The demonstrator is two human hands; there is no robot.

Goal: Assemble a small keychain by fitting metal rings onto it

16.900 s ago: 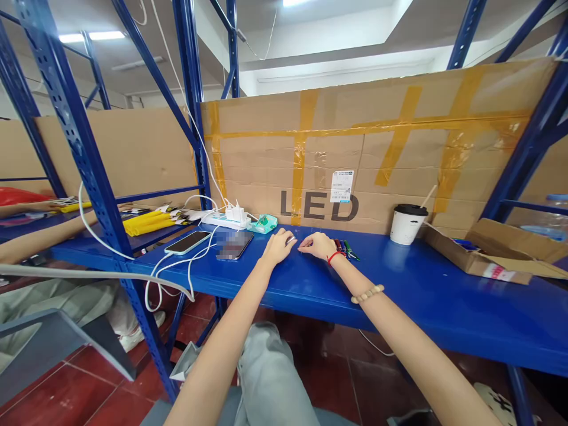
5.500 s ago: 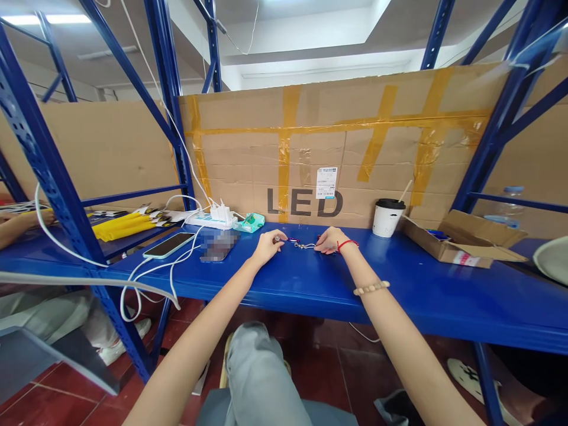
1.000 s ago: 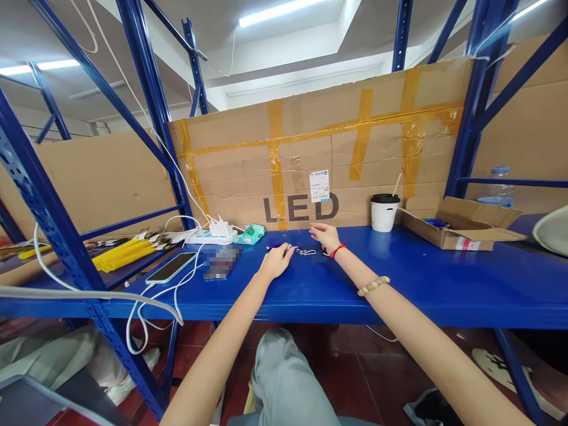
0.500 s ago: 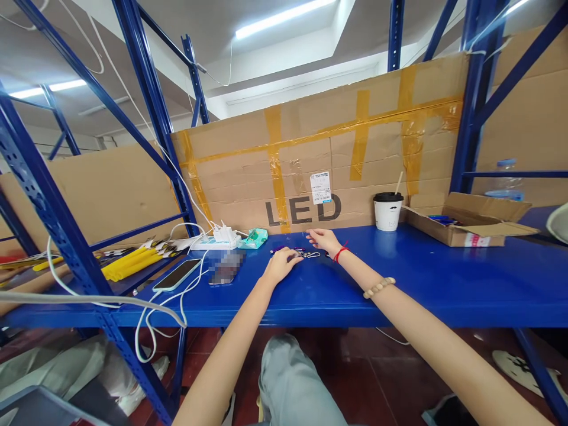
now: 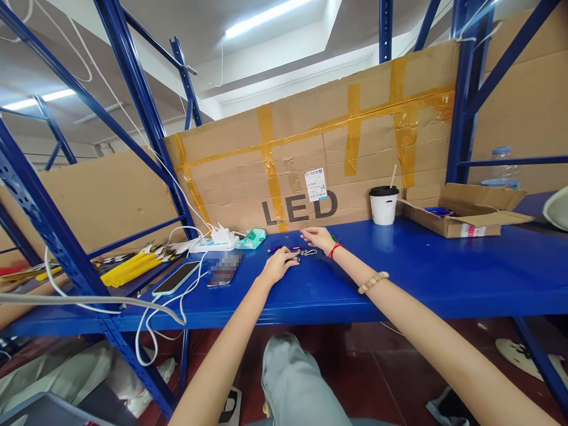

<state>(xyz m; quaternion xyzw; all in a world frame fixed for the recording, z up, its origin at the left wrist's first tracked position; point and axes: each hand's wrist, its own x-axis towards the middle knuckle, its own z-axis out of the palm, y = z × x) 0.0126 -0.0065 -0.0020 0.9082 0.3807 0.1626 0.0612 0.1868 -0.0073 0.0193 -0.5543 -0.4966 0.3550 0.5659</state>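
On the blue table, a silver metal clip point(image 5: 309, 252) lies just right of my left hand point(image 5: 279, 264), whose fingertips touch the small dark parts joined to it. A small purple piece point(image 5: 275, 249) rests behind that hand. My right hand point(image 5: 320, 237), with a red string at the wrist, is raised a little behind the clip. Its thumb and fingertips are pinched together; whatever they hold is too small to make out. Something green shows partly behind the right wrist.
A lidded cup with a straw point(image 5: 384, 205) and an open cardboard box point(image 5: 461, 222) stand at the back right. To the left are a phone point(image 5: 176, 278), a blurred phone-like object point(image 5: 225, 269), a green packet point(image 5: 251, 238), a power strip point(image 5: 213, 244) and white cables. Cardboard closes the back.
The camera view has shifted slightly. My right hand has moved a little away from the clip, and my left hand stays at the small parts.
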